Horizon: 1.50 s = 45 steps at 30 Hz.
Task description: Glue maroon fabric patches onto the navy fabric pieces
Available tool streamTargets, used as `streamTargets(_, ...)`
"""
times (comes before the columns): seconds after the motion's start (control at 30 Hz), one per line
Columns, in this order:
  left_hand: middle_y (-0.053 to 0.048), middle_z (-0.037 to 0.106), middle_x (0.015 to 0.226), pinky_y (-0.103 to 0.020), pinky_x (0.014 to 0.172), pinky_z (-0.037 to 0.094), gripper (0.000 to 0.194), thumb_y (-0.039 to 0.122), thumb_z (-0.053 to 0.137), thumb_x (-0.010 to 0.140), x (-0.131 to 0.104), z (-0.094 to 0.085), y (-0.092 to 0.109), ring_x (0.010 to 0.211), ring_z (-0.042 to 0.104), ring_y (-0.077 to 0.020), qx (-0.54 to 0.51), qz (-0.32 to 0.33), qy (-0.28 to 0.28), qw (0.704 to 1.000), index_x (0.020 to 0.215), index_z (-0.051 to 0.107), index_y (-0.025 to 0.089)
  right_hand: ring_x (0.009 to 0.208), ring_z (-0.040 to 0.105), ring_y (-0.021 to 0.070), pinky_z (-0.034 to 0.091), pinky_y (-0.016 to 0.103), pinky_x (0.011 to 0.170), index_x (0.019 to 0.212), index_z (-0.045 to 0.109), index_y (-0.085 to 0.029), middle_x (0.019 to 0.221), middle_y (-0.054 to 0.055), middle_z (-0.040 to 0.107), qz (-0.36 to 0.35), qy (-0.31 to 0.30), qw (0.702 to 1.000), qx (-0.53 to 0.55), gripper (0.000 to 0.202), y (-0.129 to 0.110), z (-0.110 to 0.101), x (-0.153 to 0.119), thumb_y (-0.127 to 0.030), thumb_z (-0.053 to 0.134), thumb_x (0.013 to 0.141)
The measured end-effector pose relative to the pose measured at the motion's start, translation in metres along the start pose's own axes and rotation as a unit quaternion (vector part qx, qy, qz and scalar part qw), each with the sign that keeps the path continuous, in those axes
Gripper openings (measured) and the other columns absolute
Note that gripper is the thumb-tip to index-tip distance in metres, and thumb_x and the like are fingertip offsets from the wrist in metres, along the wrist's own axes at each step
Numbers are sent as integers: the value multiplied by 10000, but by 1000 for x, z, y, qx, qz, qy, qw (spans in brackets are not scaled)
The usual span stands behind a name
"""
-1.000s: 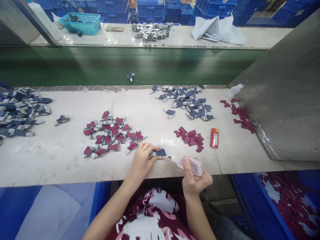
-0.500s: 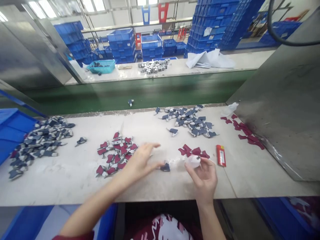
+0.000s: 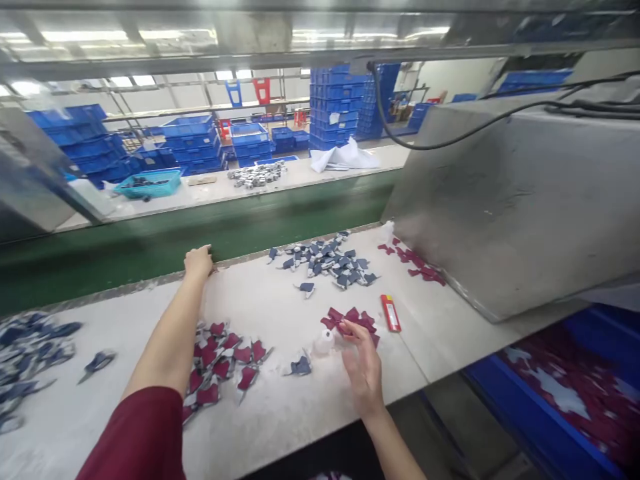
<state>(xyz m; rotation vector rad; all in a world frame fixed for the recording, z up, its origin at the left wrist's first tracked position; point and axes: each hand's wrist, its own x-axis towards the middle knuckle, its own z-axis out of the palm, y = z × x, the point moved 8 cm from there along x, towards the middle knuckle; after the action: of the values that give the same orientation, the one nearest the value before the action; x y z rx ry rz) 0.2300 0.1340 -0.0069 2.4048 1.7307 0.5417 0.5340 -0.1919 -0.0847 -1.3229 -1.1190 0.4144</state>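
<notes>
My left hand is stretched out to the far edge of the table, over the border of the green belt. Its fingers are curled closed; a small dark bit shows at their tips, too hidden to name. My right hand has its fingers apart beside a small white bottle with a dark tip. Just behind that hand lie flat maroon pieces. A single navy-and-white piece rests left of the bottle. Maroon-and-white pieces form a pile near my left forearm.
Navy-and-white pieces lie in a pile at the back and another at far left. A red packet is right of my right hand. A metal housing bounds the right side; a blue bin stands below.
My left hand has reached forward and left to the belt, where a small piece lay before. My right hand has let go of the white bottle. The view has turned right.
</notes>
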Motion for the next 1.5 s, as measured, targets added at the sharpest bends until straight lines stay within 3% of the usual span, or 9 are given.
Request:
streamTargets(0.17,-93,688,1140,-520,938,533,258,275,582,980,8,3,-12,1099,649,-335,32,-102,4,994,1153,662,101,964,628,259,536,426,831,1079,724,-221,1066,108,692,54,119,977,-167,318,10,-48,7,-469,612,915)
streamTargets(0.27,-83,731,982,-527,950,497,271,160,476,966,9,15,16,1079,655,-388,20,-76,-23,997,1092,697,67,980,575,287,495,467,877,1033,766,-240,1015,112,698,48,89,963,-250,372,16,-60,18,-524,542,944)
streamTargets(0.43,-66,773,1017,-371,888,528,305,171,544,885,-8,43,80,930,708,-257,-35,3,-89,995,1171,651,165,933,537,306,473,476,838,1038,785,-228,977,135,699,31,30,943,-331,492,29,-57,32,-590,461,963)
streamTargets(0.6,-124,702,1259,-398,982,505,382,240,547,906,-57,42,118,1145,662,-280,-64,65,-109,990,1284,554,187,909,554,308,483,471,815,1022,778,-212,933,147,688,-1,-17,929,-369,504,30,-43,37,-526,384,1008)
streamTargets(0.73,-151,668,1250,-481,1017,484,331,367,505,970,-133,22,149,1188,610,-319,-73,150,-60,984,1230,601,186,900,587,317,488,489,836,1025,752,-161,917,177,683,-23,-35,922,-385,528,28,-40,39,-437,302,1032)
streamTargets(0.83,-137,694,1132,-491,938,523,358,476,643,908,-195,26,172,1082,623,-325,-79,176,-70,979,1121,661,188,909,619,313,503,479,830,1092,725,-141,951,180,708,-1,-14,930,-368,511,26,-50,41,-456,330,1016)
streamTargets(0.97,-128,700,1128,-537,920,516,311,335,792,815,-247,50,187,1090,596,-342,-54,166,-61,983,1069,680,194,905,659,284,526,449,838,1163,716,-161,1013,151,739,58,25,959,-277,471,13,-64,31,-507,469,959)
streamTargets(1.2,-98,729,1099,-455,954,554,105,183,631,931,-266,54,179,1162,630,-300,-186,100,30,977,1033,653,191,866,729,255,573,383,825,868,738,-196,896,90,778,261,-12,965,-14,318,-1,-47,-26,-503,753,786)
streamTargets(1.5,-49,802,935,-230,730,606,153,256,690,905,-286,47,184,774,759,-174,-413,-33,35,909,1028,743,181,704,691,180,562,282,670,789,739,-202,777,41,742,265,-73,959,73,245,-41,1,-47,-443,778,783)
